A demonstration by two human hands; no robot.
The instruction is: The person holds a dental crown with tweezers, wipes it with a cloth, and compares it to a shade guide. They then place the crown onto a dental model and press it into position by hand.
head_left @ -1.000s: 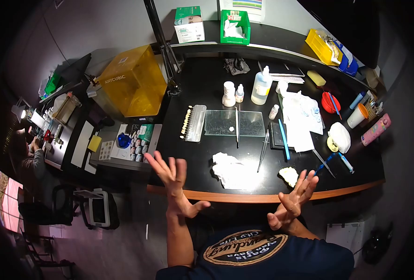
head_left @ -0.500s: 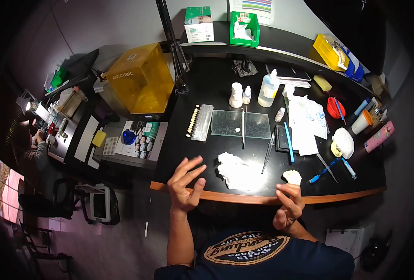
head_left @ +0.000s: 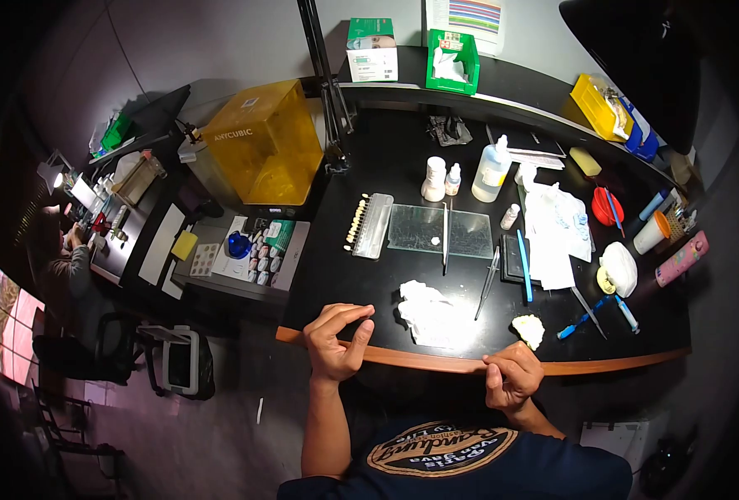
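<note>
My left hand (head_left: pixel 338 343) is held over the table's front edge, its fingers bent towards the thumb with a gap between, holding nothing. My right hand (head_left: pixel 515 377) is at the edge further right, its fingers curled in and nothing visible in them. Just beyond it lies a cream-coloured crumpled lump (head_left: pixel 528 331). Between the hands, a crumpled white tissue (head_left: pixel 424 312) rests on the black tabletop. Behind that are a glass slab (head_left: pixel 478 232) with a small white blob (head_left: pixel 435 240), a slim instrument (head_left: pixel 447 242) across it, and a tooth shade guide (head_left: pixel 374 227). A thin metal tool (head_left: pixel 487 285) lies to the right.
Bottles, including a large clear squeeze bottle (head_left: pixel 491 171), stand at the back. To the right are a blue-handled tool (head_left: pixel 524 268), white papers (head_left: pixel 557 237), a red bowl (head_left: pixel 607 207) and a pink bottle (head_left: pixel 683 258). A yellow ANYCUBIC cover (head_left: pixel 265 146) stands left; a person (head_left: pixel 74 250) sits at the far left.
My left hand's spread fingers have drawn together and bent. My right hand's fingers have curled in. The view has shifted slightly, with the tabletop objects staying in place.
</note>
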